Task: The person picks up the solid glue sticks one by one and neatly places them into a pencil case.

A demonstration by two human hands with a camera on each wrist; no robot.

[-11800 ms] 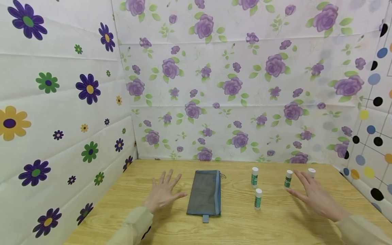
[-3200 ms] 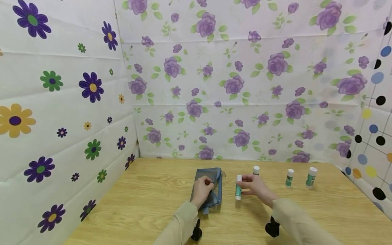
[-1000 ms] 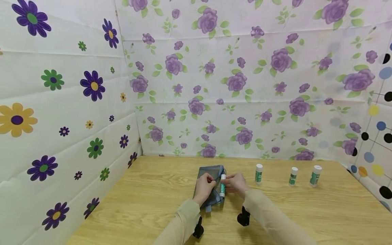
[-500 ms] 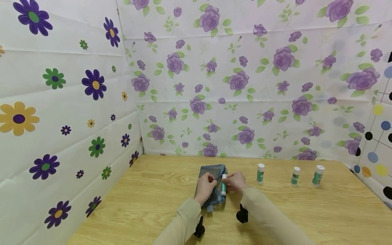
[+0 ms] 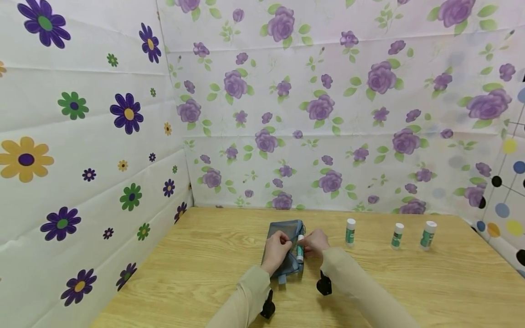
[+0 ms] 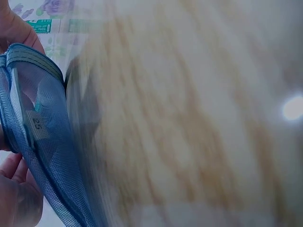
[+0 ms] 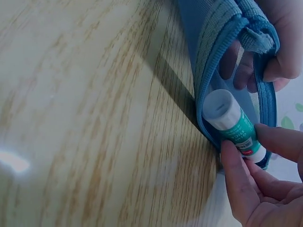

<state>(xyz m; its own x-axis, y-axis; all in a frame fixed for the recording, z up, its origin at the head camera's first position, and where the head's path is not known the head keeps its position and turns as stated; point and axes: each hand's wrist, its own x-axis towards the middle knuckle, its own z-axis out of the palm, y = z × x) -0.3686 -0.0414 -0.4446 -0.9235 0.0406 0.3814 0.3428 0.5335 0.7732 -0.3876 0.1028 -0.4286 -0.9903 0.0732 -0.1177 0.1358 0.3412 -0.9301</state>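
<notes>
A blue-grey mesh zipper pouch (image 5: 283, 224) lies on the wooden table, its zipped side spread apart. My left hand (image 5: 275, 251) pinches the pouch's upper edge and lifts it. Between the thumb and fingers of my right hand (image 5: 316, 242) is a glue stick (image 5: 301, 250) with a white cap and green label. In the right wrist view the glue stick (image 7: 236, 127) sits in the pouch's mouth, cap end inward, with the fingertips at its other end. The left wrist view shows the pouch's mesh side (image 6: 57, 137) with a small tag marked 25.
Three more glue sticks stand upright to the right: one nearest (image 5: 350, 232), a middle one (image 5: 397, 236) and a thicker one (image 5: 428, 235). Flowered cloth walls (image 5: 262, 173) border the table (image 5: 205, 282) at the back and left; a dotted one is at the right.
Both hands first lay spread apart and the pouch flat. My left hand has since raised the pouch's edge, while my right has carried a glue stick leftward into its opening.
</notes>
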